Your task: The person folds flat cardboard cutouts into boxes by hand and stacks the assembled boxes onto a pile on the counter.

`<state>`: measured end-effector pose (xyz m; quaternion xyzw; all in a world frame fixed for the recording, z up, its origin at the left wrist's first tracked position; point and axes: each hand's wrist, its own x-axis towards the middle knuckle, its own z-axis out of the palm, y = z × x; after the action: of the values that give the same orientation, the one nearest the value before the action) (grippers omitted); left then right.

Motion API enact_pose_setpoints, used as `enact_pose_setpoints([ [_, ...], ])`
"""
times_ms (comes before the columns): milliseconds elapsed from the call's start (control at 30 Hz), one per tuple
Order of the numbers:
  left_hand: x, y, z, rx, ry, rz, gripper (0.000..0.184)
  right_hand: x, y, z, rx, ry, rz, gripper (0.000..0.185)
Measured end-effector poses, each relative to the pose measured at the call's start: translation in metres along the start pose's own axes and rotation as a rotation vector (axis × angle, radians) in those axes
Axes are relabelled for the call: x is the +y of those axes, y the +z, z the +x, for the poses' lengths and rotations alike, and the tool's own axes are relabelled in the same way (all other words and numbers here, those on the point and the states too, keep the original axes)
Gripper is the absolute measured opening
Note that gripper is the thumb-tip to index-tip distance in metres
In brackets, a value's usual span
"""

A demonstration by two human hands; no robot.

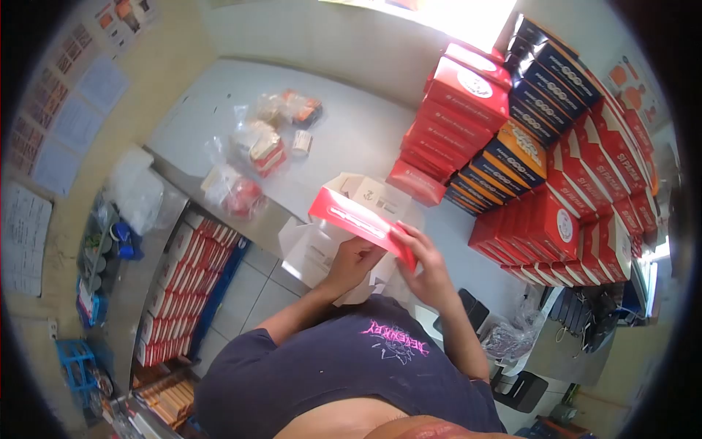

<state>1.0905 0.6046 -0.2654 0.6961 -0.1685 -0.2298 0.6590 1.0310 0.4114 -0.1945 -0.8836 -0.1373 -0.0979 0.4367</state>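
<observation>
A partly folded cardboard box (358, 219), its side panel red and its flaps pale, is held up in front of my body. My left hand (352, 265) is closed at its lower edge, with the fingertips partly hidden behind the panel. At the right end of the red panel, my right hand (426, 267) grips with the fingers over the edge. Pale cardboard flaps (311, 249) spread out to the left and below, and another printed flap stands up behind the red panel.
Stacked red boxes (457, 124) and dark blue boxes (552, 91) fill the table's right side. Plastic-bagged packs (267, 150) and a small white can (301, 143) sit on the white table (351, 117) at left. Flat red-and-white cartons (183, 293) line a low shelf.
</observation>
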Motion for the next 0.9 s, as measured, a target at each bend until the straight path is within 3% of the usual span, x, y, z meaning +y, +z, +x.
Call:
enact_pose_setpoints([
  [33, 0.003, 0.002, 0.003, -0.012, 0.013, 0.005, 0.019, -0.004, 0.005, 0.001, 0.016, -0.003, -0.009, 0.070],
  [133, 0.003, 0.013, 0.013, 0.101, 0.027, -0.628, 0.025, -0.010, 0.022, 0.008, 0.022, -0.040, -0.178, 0.094],
  [233, 0.003, 0.013, 0.018, 0.137, 0.003, -0.832, 0.026, -0.008, 0.017, 0.008, -0.087, 0.010, -0.292, 0.101],
  [300, 0.019, 0.005, 0.022, 0.141, 0.022, -0.855, 0.026, -0.012, 0.008, 0.005, -0.098, -0.033, -0.353, 0.090],
  [367, 0.044, -0.013, 0.026, 0.158, -0.131, -0.973, 0.026, -0.005, -0.001, 0.001, -0.040, -0.313, -0.429, 0.075],
  [400, 0.053, -0.019, 0.027, 0.125, -0.070, -0.952, 0.027, -0.004, -0.007, 0.001, 0.010, -0.378, -0.445, 0.057],
  [500, 0.055, -0.027, 0.032, 0.094, 0.093, -0.744, 0.028, 0.008, -0.004, -0.002, 0.209, -0.322, -0.195, 0.046],
  [567, 0.058, -0.015, 0.024, 0.101, 0.142, -0.628, 0.025, -0.001, -0.002, 0.003, 0.335, -0.298, -0.206, 0.040],
  [633, 0.057, -0.004, 0.014, 0.045, 0.345, 0.025, 0.023, -0.014, -0.005, 0.009, 0.364, -0.134, -0.206, 0.042],
  [667, 0.053, 0.005, 0.015, 0.028, 0.306, -0.176, 0.023, -0.010, -0.001, 0.006, 0.319, -0.085, -0.202, 0.045],
  [700, 0.052, 0.004, 0.017, 0.019, 0.313, -0.177, 0.023, -0.009, -0.003, 0.003, 0.328, -0.085, -0.210, 0.045],
  [800, 0.060, -0.011, 0.024, 0.128, 0.188, -0.362, 0.023, -0.012, -0.007, 0.003, 0.183, -0.287, -0.375, 0.048],
  [900, 0.064, 0.010, 0.010, 0.127, 0.154, -0.391, 0.020, -0.013, -0.004, 0.001, 0.300, -0.259, -0.374, 0.052],
])
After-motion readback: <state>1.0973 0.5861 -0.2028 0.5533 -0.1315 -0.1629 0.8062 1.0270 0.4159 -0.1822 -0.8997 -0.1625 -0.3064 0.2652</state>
